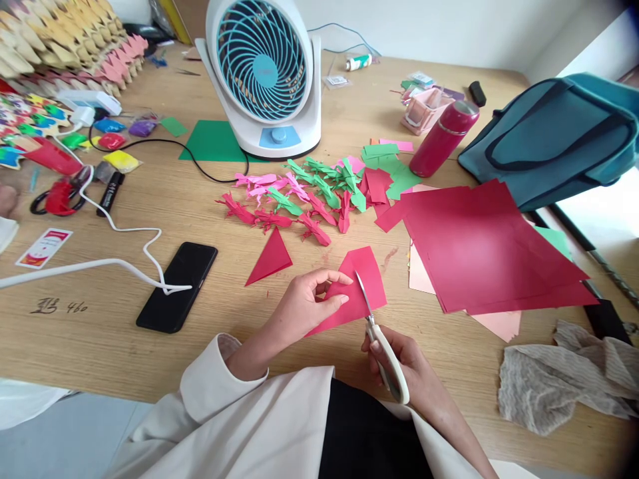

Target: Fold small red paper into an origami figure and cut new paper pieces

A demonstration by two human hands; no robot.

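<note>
My left hand (312, 299) pinches the left part of a red sheet of paper (372, 276) between thumb and fingers. My right hand (399, 359) grips a pair of scissors (391, 359) by its white handles. One scissor blade lies over the red paper and points up and to the left; the other blade is hidden. Beyond my left hand lies a folded red paper triangle (272, 256). Several folded paper figures (314, 233) in red, green and pink are grouped farther back on the table.
A white fan (267, 73) stands at the back. Large red sheets (494, 253), a red bottle (444, 136) and a teal bag (554, 140) are on the right, with a crumpled cloth (539, 386) nearer. A black phone (177, 286) with a white cable lies left.
</note>
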